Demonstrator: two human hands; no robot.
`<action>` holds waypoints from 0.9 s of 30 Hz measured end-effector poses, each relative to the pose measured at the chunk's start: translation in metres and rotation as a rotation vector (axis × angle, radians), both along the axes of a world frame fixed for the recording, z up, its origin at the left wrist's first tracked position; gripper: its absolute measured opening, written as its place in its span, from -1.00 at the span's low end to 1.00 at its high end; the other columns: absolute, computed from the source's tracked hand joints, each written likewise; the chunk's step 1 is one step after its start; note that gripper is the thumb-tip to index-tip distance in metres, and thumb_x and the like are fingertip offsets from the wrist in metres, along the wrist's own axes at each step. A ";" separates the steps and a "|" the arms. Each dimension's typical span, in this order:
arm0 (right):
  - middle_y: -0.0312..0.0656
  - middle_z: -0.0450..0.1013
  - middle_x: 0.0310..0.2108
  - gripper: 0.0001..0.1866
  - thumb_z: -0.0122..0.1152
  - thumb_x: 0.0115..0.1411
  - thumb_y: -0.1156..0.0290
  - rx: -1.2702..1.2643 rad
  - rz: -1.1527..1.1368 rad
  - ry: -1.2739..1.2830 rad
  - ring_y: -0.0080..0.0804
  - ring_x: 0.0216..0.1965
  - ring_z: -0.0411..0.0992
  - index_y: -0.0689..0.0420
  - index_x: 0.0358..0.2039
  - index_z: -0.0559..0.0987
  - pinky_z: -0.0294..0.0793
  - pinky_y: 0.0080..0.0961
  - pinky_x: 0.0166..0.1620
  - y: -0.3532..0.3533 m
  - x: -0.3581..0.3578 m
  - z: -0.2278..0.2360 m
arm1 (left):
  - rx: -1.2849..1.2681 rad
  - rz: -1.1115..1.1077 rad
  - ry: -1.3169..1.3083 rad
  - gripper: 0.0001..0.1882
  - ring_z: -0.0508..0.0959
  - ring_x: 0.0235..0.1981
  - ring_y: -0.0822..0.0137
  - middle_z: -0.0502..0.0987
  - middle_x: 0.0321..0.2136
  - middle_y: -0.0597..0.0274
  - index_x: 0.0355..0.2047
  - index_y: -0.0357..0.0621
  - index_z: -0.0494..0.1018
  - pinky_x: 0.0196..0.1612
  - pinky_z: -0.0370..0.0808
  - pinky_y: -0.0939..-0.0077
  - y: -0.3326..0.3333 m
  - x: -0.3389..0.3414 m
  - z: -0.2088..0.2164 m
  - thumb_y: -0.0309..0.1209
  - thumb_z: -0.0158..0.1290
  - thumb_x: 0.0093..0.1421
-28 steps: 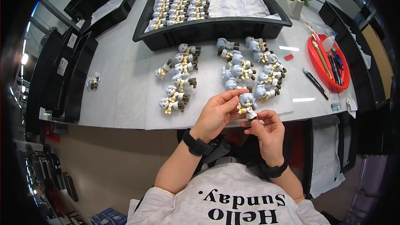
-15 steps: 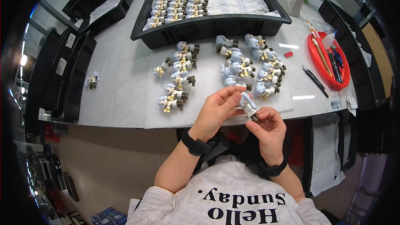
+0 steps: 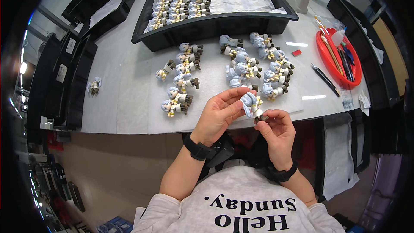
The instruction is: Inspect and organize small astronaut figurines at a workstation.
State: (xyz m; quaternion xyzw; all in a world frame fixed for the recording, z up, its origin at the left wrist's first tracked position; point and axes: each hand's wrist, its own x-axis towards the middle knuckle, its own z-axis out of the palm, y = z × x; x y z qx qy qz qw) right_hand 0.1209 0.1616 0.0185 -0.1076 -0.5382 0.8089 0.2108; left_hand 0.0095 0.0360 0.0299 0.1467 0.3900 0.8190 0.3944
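Observation:
Between my two hands, just over the table's near edge, is a small figurine (image 3: 254, 107) with pale blue hair, a white outfit and dark boots. My left hand (image 3: 220, 114) pinches it by the head and hair. Its boots are between the thumb and fingers of my right hand (image 3: 277, 131). Beyond my hands lie several similar figurines (image 3: 242, 69) in two crowded columns. Another column of figurines (image 3: 183, 82) lies to the left, on the same white sheet. One lone figurine (image 3: 94, 86) lies at the far left of the table.
At the back, a black tray (image 3: 211, 29) lined with white sheeting holds rows of figurines. A red basket (image 3: 358, 77) of brushes and pens stands at the right, beside a black pen-like tool (image 3: 325, 80) and a small red block (image 3: 296, 53). Black crates (image 3: 82, 80) border the left side.
The figurine has turned in my fingers, so its hair and yellow-trimmed front now show differently. My hands stay nearly in place; the whole view has shifted slightly.

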 end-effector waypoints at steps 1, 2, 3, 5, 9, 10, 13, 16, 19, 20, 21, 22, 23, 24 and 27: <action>-0.19 0.33 -0.27 -0.70 0.12 0.00 0.71 0.000 -0.005 0.000 -0.57 -0.30 0.37 0.27 -0.23 0.32 0.43 -0.66 -0.23 0.000 0.000 0.000 | 0.000 -0.005 0.000 -0.63 0.34 0.01 0.24 0.32 -0.02 -0.01 -0.01 -0.28 0.24 0.03 0.33 0.39 0.000 0.000 0.001 -0.49 -0.09 0.15; -0.19 0.32 -0.27 -0.70 0.13 -0.01 0.72 0.005 -0.006 0.002 -0.57 -0.28 0.36 0.27 -0.24 0.33 0.43 -0.66 -0.22 0.000 0.001 0.000 | -0.011 0.001 -0.014 -0.63 0.35 0.00 0.26 0.33 -0.03 0.01 -0.02 -0.27 0.26 0.02 0.33 0.40 0.000 0.000 0.003 -0.49 -0.07 0.14; -0.19 0.31 -0.27 -0.71 0.13 -0.02 0.73 0.010 -0.006 0.006 -0.56 -0.27 0.35 0.27 -0.26 0.34 0.42 -0.66 -0.21 0.000 0.001 0.000 | -0.023 0.006 -0.028 -0.63 0.35 -0.01 0.28 0.34 -0.04 0.03 -0.02 -0.27 0.27 0.01 0.34 0.41 0.001 0.001 0.004 -0.50 -0.06 0.14; -0.18 0.29 -0.25 -0.72 0.14 -0.04 0.74 0.050 -0.020 0.046 -0.56 -0.25 0.34 0.26 -0.29 0.36 0.41 -0.66 -0.19 0.000 0.001 -0.005 | -0.082 0.006 0.053 -0.63 0.37 -0.04 0.32 0.35 -0.05 0.07 -0.03 -0.26 0.28 -0.01 0.34 0.43 0.001 0.003 0.003 -0.52 -0.04 0.11; -0.16 0.22 -0.20 -0.75 0.17 -0.10 0.77 0.206 -0.026 0.119 -0.54 -0.21 0.30 0.25 -0.39 0.40 0.37 -0.64 -0.14 0.001 0.004 -0.011 | -0.187 0.065 0.230 -0.65 0.40 -0.20 0.51 0.43 -0.24 0.26 -0.13 -0.26 0.37 -0.11 0.37 0.60 0.006 0.008 0.011 -0.58 0.08 0.02; -0.16 0.22 -0.20 -0.75 0.17 -0.10 0.77 0.205 -0.042 0.118 -0.54 -0.21 0.30 0.25 -0.39 0.40 0.37 -0.64 -0.14 0.003 0.006 -0.011 | -0.187 0.048 0.232 -0.65 0.40 -0.20 0.51 0.43 -0.24 0.26 -0.13 -0.26 0.37 -0.11 0.37 0.60 0.008 0.009 0.011 -0.58 0.08 0.02; -0.15 0.20 -0.18 -0.78 0.21 -0.08 0.67 0.207 0.029 0.151 -0.54 -0.21 0.30 0.26 -0.38 0.40 0.37 -0.63 -0.14 0.014 0.016 -0.012 | -0.243 0.022 0.281 -0.73 0.40 -0.19 0.48 0.43 -0.21 0.20 -0.21 -0.29 0.37 -0.12 0.38 0.60 0.017 0.010 0.010 -0.62 0.04 0.02; -0.16 0.33 -0.26 -0.81 0.10 0.03 0.65 -0.165 0.096 0.020 -0.56 -0.22 0.35 0.27 -0.30 0.38 0.39 -0.64 -0.14 0.023 0.022 -0.008 | -0.161 -0.058 0.320 -0.71 0.39 -0.12 0.34 0.38 -0.12 0.00 -0.18 -0.32 0.31 -0.03 0.31 0.49 0.020 0.016 0.006 -0.66 -0.03 0.04; -0.22 0.38 -0.32 -0.79 0.10 0.03 0.65 -0.189 0.195 0.034 -0.57 -0.25 0.38 0.26 -0.28 0.38 0.42 -0.64 -0.15 0.034 0.029 -0.001 | -0.082 -0.038 0.371 -0.77 0.39 -0.07 0.18 0.35 -0.10 -0.11 -0.25 -0.27 0.31 0.01 0.29 0.33 0.030 0.029 0.007 -0.65 -0.04 0.04; -0.23 0.38 -0.32 -0.78 0.12 0.02 0.64 -0.188 0.230 0.027 -0.56 -0.25 0.39 0.26 -0.27 0.38 0.42 -0.64 -0.16 0.039 0.033 0.000 | -0.069 -0.058 0.419 -0.77 0.38 -0.05 0.13 0.32 -0.07 -0.13 -0.25 -0.27 0.31 0.02 0.28 0.30 0.034 0.032 0.005 -0.65 -0.03 0.03; -0.23 0.38 -0.31 -0.76 0.14 0.01 0.63 -0.141 0.233 0.056 -0.54 -0.26 0.40 0.26 -0.27 0.39 0.44 -0.62 -0.17 0.046 0.038 0.000 | -0.057 -0.102 0.459 -0.76 0.36 -0.04 0.12 0.31 -0.05 -0.14 -0.24 -0.27 0.31 0.03 0.27 0.30 0.040 0.035 0.004 -0.65 -0.03 0.03; -0.23 0.40 -0.32 -0.77 0.15 0.01 0.62 -0.123 0.226 0.044 -0.54 -0.27 0.42 0.26 -0.28 0.40 0.44 -0.61 -0.17 0.054 0.045 0.000 | -0.048 -0.135 0.500 -0.74 0.35 -0.02 0.10 0.29 -0.03 -0.14 -0.23 -0.27 0.31 0.03 0.27 0.29 0.047 0.038 0.004 -0.65 -0.03 0.03; -0.23 0.41 -0.32 -0.78 0.15 0.00 0.63 -0.084 0.213 0.026 -0.54 -0.28 0.42 0.27 -0.29 0.41 0.44 -0.61 -0.17 0.064 0.055 0.000 | -0.089 -0.151 0.517 -0.67 0.32 0.01 0.08 0.27 -0.01 -0.14 -0.16 -0.28 0.31 0.05 0.25 0.29 0.055 0.044 0.006 -0.63 0.00 0.01; -0.22 0.42 -0.33 -0.79 0.16 0.00 0.63 -0.047 0.206 0.008 -0.53 -0.29 0.43 0.27 -0.30 0.42 0.44 -0.60 -0.18 0.075 0.066 0.000 | -0.087 -0.111 0.514 -0.58 0.30 0.03 0.08 0.27 0.00 -0.14 -0.09 -0.29 0.30 0.06 0.25 0.31 0.065 0.054 0.011 -0.61 0.05 -0.02; -0.20 0.45 -0.34 -0.79 0.16 -0.02 0.65 0.020 -0.066 0.016 -0.52 -0.30 0.44 0.26 -0.32 0.43 0.44 -0.59 -0.20 0.121 0.102 -0.012 | -0.158 -0.131 0.562 -0.55 0.33 0.01 0.09 0.28 -0.02 -0.13 -0.09 -0.31 0.30 0.04 0.28 0.33 0.071 0.057 0.013 -0.59 0.09 -0.05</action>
